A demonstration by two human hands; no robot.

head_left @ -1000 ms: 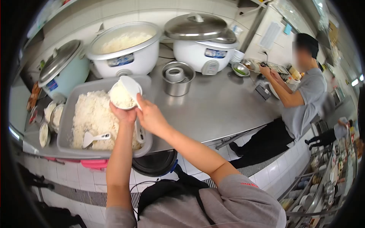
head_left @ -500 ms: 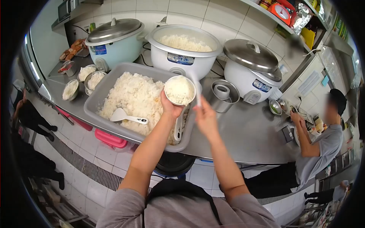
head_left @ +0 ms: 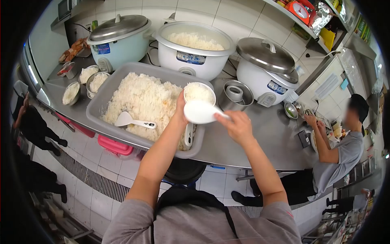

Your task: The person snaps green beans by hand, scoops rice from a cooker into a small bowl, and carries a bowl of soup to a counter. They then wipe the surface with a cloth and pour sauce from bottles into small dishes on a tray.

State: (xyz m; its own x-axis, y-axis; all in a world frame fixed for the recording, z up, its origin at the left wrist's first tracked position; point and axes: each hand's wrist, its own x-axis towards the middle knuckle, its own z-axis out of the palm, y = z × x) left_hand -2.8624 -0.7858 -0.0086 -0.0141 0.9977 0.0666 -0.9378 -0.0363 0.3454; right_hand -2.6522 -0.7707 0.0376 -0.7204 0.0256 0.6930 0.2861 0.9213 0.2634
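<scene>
My left hand (head_left: 180, 109) is closed around the side of a small bowl (head_left: 213, 94) filled with white rice, held over the right end of a grey tub (head_left: 158, 71). In my right hand (head_left: 238, 125) is the handle of a white rice paddle (head_left: 199, 113). Its broad blade lies across the bowl's near side and hides part of it. Loose rice (head_left: 142, 97) fills much of the tub. A second rice paddle (head_left: 125, 119) rests on that rice, and another paddle's handle (head_left: 189, 135) shows below my left wrist.
Behind the tub stand an open rice cooker (head_left: 191, 67) with rice and lidded cookers, left (head_left: 126, 51) and right (head_left: 248, 75). A steel pot (head_left: 248, 105) sits right of the bowl. Several rice bowls (head_left: 70, 99) stand left. A co-worker (head_left: 339, 148) works at the right.
The rice paddle has swung from edge-on beside the bowl to lie broad across its near side. My right hand has moved right, and the bowl slightly right. The view has shifted a little.
</scene>
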